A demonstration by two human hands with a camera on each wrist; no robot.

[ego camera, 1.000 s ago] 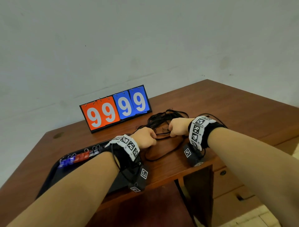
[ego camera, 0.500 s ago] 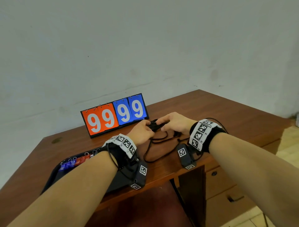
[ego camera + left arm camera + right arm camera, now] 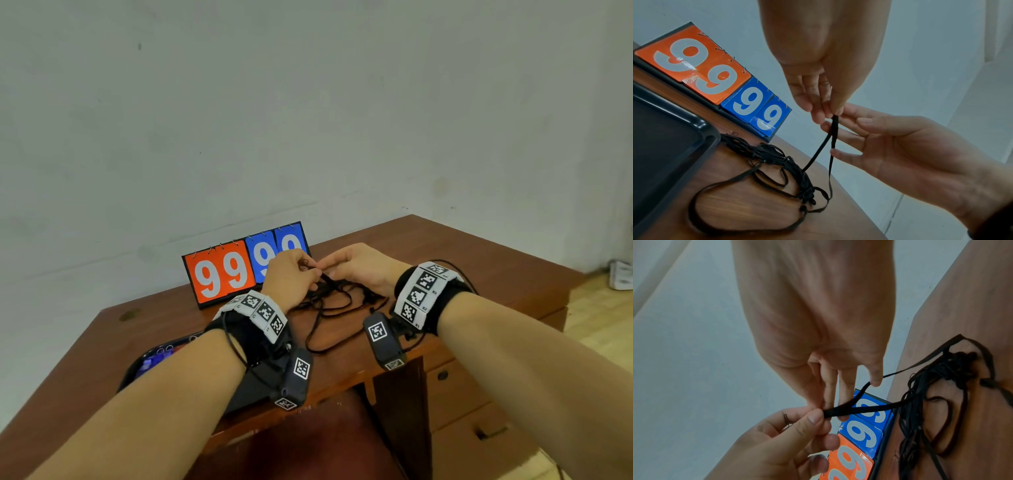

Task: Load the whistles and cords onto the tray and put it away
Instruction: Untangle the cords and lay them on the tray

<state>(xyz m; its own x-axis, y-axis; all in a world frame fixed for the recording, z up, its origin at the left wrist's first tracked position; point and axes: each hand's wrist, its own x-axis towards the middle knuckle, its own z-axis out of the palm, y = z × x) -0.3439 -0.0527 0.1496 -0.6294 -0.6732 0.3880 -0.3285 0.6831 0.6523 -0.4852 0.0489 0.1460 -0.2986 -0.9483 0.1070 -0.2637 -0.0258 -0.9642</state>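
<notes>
At the lower left of the head view, a black tray (image 3: 135, 371) with a smooth raised rim lies on the reddish-brown wood-grain tabletop (image 3: 479, 274); glossy blue and red whistles (image 3: 152, 361) with small metal rings lie in it, mostly hidden behind the left forearm. Just behind, left of centre, stands a flip scoreboard (image 3: 222, 275) with ring-bound cards: two orange and two blue, each printed with a pale "9".

At centre, the left hand (image 3: 291, 277) has its grip closed on one flat, matte black cord (image 3: 833, 128), pinching a doubled loop between thumb and fingertips and lifting it clear of the wood. From the pinch, two strands run down to the tangled pile of thin black cords (image 3: 337, 296) lying on the tabletop between the wrists, just right of the tray's corner.

To the right, the right hand (image 3: 363, 270) meets the left, its fingers nearly straight and loosely spread; the lifted cord passes across its fingertips (image 3: 838, 138). Both wrists wear black bands with white square-patterned markers.
</notes>
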